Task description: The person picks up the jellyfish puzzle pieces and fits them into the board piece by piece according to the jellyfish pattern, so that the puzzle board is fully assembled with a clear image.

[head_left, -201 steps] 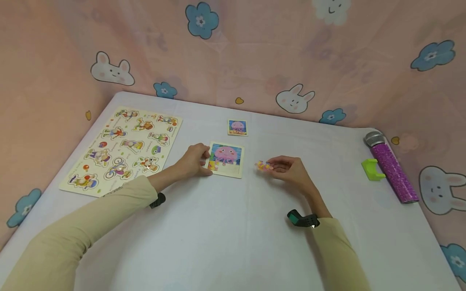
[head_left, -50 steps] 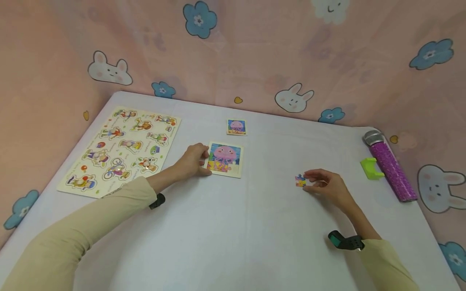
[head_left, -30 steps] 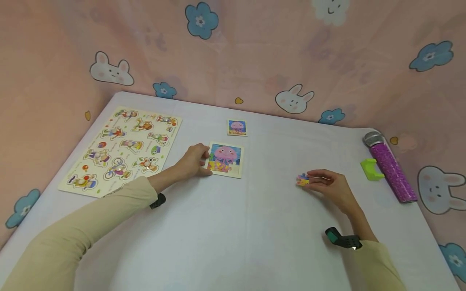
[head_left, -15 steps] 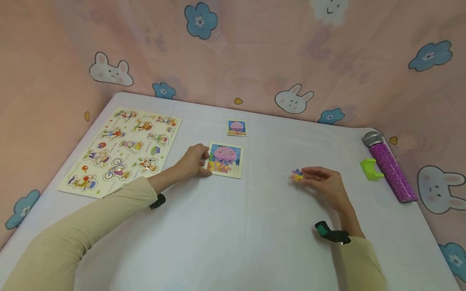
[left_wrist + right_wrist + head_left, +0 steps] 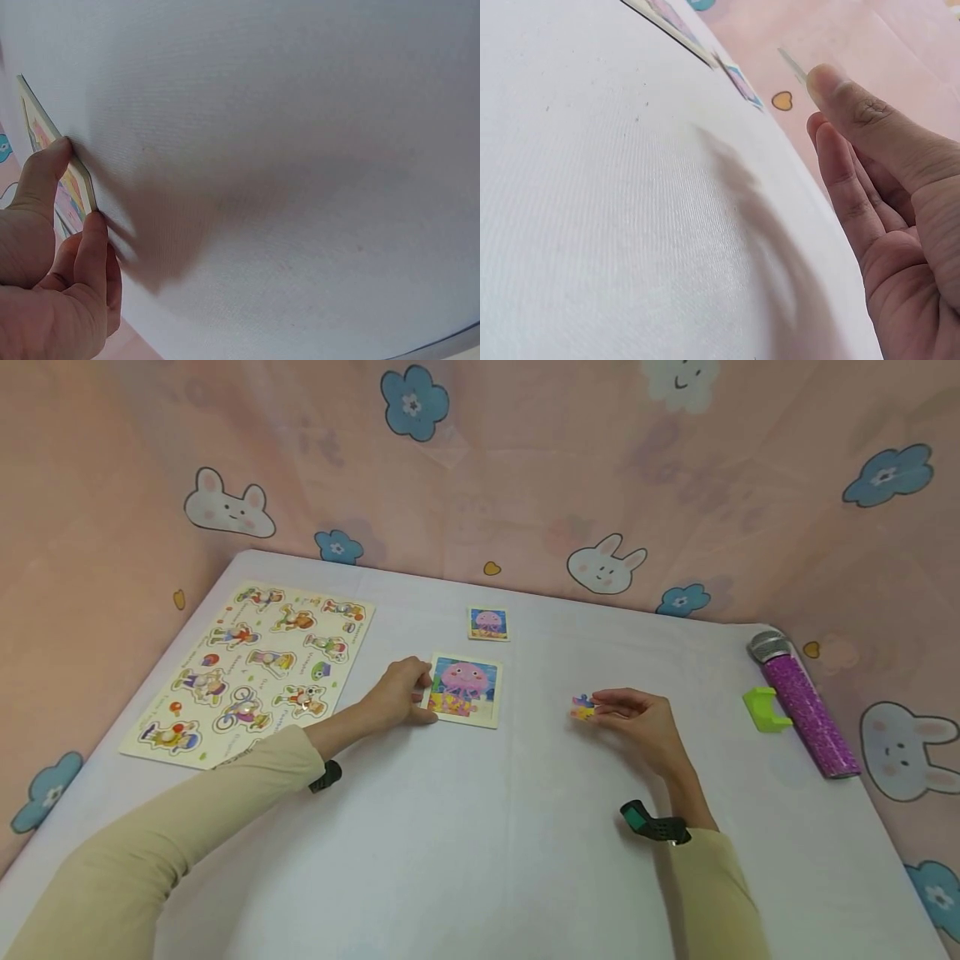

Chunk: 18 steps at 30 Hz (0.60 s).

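Here the right hand (image 5: 637, 722) is pinching a small puzzle piece (image 5: 582, 707) at its fingertips, its grip clasping the piece just above the counter (image 5: 480, 827), well right of the jellyfish puzzle tray (image 5: 463, 689). The left hand (image 5: 397, 692) is gripping that tray's left edge between thumb and fingers, the tray lying flat. A small jellyfish card (image 5: 488, 623) is lying beyond it.

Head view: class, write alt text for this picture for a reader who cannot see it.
A person's right hand pinches a small puzzle piece above a white table, while the left hand holds the edge of a jellyfish puzzle tray. A large peg puzzle board lies far left; a purple microphone far right.
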### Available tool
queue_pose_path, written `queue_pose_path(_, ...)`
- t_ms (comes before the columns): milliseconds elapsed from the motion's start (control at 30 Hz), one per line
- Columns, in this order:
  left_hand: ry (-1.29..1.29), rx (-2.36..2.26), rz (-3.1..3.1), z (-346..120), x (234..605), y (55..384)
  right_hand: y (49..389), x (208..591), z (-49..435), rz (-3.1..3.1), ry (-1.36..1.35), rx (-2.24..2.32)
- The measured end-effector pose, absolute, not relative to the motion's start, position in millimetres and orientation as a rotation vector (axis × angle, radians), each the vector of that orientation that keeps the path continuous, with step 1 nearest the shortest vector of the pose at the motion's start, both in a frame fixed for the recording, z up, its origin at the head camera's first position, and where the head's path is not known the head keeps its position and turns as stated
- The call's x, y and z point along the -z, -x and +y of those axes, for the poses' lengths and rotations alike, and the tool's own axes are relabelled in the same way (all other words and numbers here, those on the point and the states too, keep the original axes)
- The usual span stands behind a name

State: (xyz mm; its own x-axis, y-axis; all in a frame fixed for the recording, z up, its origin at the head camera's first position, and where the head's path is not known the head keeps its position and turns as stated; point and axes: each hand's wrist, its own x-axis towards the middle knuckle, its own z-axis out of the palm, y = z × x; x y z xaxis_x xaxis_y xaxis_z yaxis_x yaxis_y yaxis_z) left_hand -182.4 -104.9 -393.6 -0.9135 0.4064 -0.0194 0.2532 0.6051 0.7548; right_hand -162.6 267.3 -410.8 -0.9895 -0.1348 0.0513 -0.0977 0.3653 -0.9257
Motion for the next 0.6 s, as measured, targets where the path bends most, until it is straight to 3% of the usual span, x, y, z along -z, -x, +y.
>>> queue_pose_path(600, -0.536, -1.198, 2.630, -105.5, 391.9, 182.0, 177.0, 413.1, 230.8, 2.553, 0.296, 1.763)
